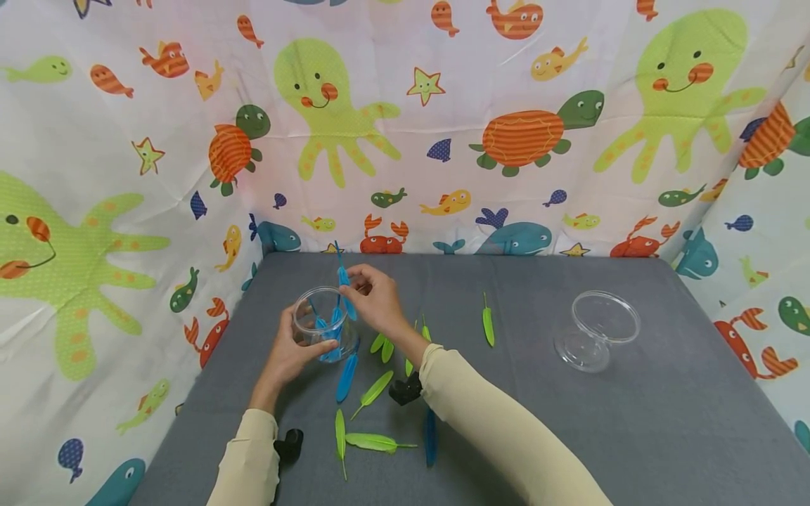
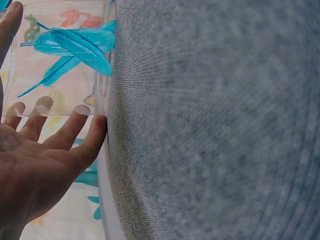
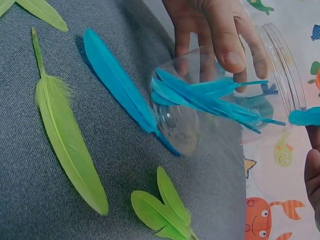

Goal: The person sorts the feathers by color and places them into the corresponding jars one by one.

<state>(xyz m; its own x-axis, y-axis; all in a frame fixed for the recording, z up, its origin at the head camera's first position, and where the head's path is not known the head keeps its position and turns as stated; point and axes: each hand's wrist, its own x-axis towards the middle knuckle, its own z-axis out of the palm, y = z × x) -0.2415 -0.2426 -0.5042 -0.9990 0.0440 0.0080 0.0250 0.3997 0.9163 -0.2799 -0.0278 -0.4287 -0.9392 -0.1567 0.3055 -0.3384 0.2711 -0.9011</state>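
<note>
The left hand (image 1: 287, 357) is spread wide round a clear jar (image 1: 305, 322), fingers along the far side and thumb across the front, while the right hand (image 1: 378, 299) is narrowed to a pinch on a blue feather (image 1: 344, 276), quill up. The held feather's lower end is at the jar's rim, on the right-hand side of the mouth; I cannot tell whether it has crossed that edge. Inside, several blue feathers (image 3: 215, 102) lean crosswise against the wall. The jar stands toward the left side of the table (image 1: 506, 414), nearer its left and back edges than the right one, where the printed curtain (image 1: 380, 211) rises. Room is tightest just right of and in front of the jar: a loose blue feather (image 1: 346, 379) lies close by its base, green feathers (image 1: 375, 391) are scattered beside and below the right forearm, and another blue feather (image 1: 431, 439) lies partly under that sleeve. A lone green feather (image 1: 488, 327) sits farther right, well apart from the others. Beyond it, a broad stretch of grey surface runs to a second clear vessel (image 1: 583, 351) near the right side.
</note>
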